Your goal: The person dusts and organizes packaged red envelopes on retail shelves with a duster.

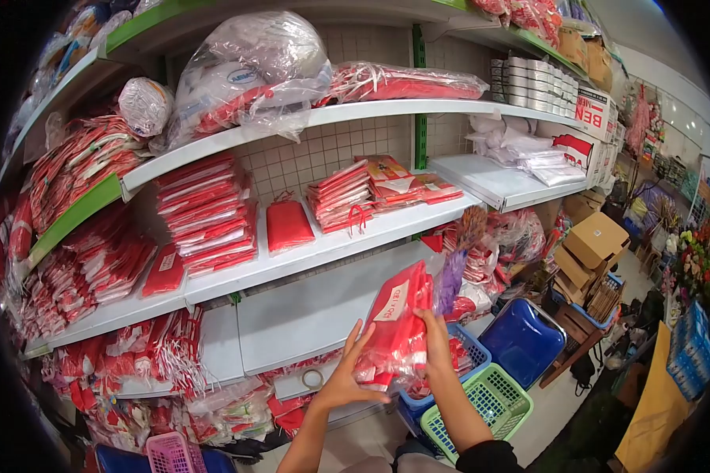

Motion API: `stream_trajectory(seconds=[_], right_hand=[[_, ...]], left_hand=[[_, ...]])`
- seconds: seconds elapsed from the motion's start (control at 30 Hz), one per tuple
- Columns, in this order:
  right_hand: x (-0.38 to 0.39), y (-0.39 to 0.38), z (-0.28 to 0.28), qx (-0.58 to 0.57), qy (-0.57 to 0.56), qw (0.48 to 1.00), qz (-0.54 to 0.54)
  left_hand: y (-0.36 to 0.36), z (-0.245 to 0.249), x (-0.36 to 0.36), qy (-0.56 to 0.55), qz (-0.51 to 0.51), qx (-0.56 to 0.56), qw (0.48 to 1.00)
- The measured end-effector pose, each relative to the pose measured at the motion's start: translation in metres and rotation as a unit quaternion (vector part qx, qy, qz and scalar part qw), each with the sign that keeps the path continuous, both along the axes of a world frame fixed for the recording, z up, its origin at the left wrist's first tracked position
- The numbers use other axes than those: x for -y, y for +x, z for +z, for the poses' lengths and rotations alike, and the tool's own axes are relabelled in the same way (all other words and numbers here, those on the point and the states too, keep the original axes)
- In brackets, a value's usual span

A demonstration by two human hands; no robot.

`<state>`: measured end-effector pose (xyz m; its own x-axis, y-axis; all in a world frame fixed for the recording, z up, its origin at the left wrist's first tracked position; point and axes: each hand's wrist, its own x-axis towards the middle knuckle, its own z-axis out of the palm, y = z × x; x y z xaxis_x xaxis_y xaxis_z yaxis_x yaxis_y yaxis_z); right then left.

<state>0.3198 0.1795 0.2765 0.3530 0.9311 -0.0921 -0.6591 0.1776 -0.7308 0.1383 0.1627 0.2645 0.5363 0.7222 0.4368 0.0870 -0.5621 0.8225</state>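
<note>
A stack of red cloth packets in clear plastic [394, 327] is held up in front of the shelves, tilted, with a handwritten white label on its face. My left hand [345, 380] grips its left and lower side, thumb and fingers against the plastic. Along the right edge, my right hand [436, 340] is closed on the same stack. Behind it is a white shelf board [308, 315]. Beneath my right forearm stands a green plastic basket [493, 394], beside a blue basket [469, 347] with red packets inside.
A tall pile of red packets [205, 213] and a single red packet [289, 225] lie on the middle shelf. A tape roll [312, 379] is on a lower shelf. A blue tub [522, 340], a pink basket [173, 453] and cardboard boxes [596, 239] stand around.
</note>
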Motion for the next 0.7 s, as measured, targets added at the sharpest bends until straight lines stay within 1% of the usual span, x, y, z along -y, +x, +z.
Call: stream_trajectory(seconds=[0.03, 0.07, 0.1, 0.13, 0.17, 0.2, 0.23, 0.3, 0.33, 0.37, 0.4, 0.43, 0.5, 0.53, 0.57, 0.6, 0.63, 0.7], right_hand=[[-0.001, -0.003, 0.008, -0.009, 0.000, 1.000, 0.000], [-0.010, -0.010, 0.004, -0.012, 0.008, 1.000, -0.023], [-0.010, -0.009, 0.005, -0.029, 0.039, 0.999, 0.023], [-0.008, -0.007, 0.006, -0.046, 0.070, 0.994, 0.069], [-0.007, -0.006, 0.007, -0.062, 0.100, 0.986, 0.116], [-0.009, -0.007, 0.007, -0.070, 0.100, 0.980, 0.155], [-0.005, -0.007, 0.010, -0.036, 0.078, 0.983, 0.160], [0.008, -0.008, 0.011, 0.031, 0.037, 0.985, 0.168], [0.014, -0.011, 0.001, 0.126, 0.045, 0.981, 0.137], [0.019, -0.014, -0.021, 0.267, 0.059, 0.958, 0.088], [0.021, -0.017, -0.049, 0.401, 0.070, 0.913, 0.036], [0.024, -0.016, -0.078, 0.523, 0.154, 0.838, -0.023], [0.036, -0.008, -0.095, 0.666, 0.186, 0.721, -0.040], [0.052, -0.002, -0.088, 0.700, 0.137, 0.701, 0.001], [0.062, 0.002, -0.086, 0.729, 0.087, 0.677, 0.041], [0.060, 0.005, -0.093, 0.687, 0.095, 0.720, -0.009], [0.056, 0.006, -0.095, 0.658, 0.056, 0.749, -0.053], [0.047, 0.009, -0.095, 0.592, -0.024, 0.793, -0.140]], left_hand=[[0.005, -0.009, -0.003, -0.015, -0.002, 0.034, 0.999], [0.009, -0.026, -0.012, -0.028, -0.002, 0.069, 0.997], [0.011, -0.038, -0.020, -0.040, -0.002, 0.105, 0.994], [0.010, -0.040, -0.021, -0.145, -0.021, 0.149, 0.978], [0.011, -0.041, -0.021, -0.250, 0.022, 0.216, 0.943], [0.012, -0.039, -0.020, -0.351, 0.065, 0.280, 0.891], [0.013, -0.037, -0.019, -0.444, 0.107, 0.339, 0.823], [0.005, -0.042, -0.023, -0.472, 0.088, 0.390, 0.786], [-0.001, -0.048, -0.028, -0.485, 0.070, 0.404, 0.772], [-0.004, -0.051, -0.033, -0.498, 0.051, 0.418, 0.758], [-0.003, -0.048, -0.036, -0.521, 0.099, 0.449, 0.719], [-0.008, -0.051, -0.040, -0.520, 0.061, 0.467, 0.713], [-0.025, -0.063, -0.052, -0.516, -0.015, 0.501, 0.695], [-0.029, -0.059, -0.052, -0.511, -0.003, 0.518, 0.686], [-0.033, -0.057, -0.054, -0.513, 0.004, 0.511, 0.690], [-0.036, -0.056, -0.055, -0.515, 0.011, 0.503, 0.694], [-0.038, -0.055, -0.056, -0.518, 0.019, 0.495, 0.698], [-0.041, -0.053, -0.056, -0.529, -0.008, 0.490, 0.693]])
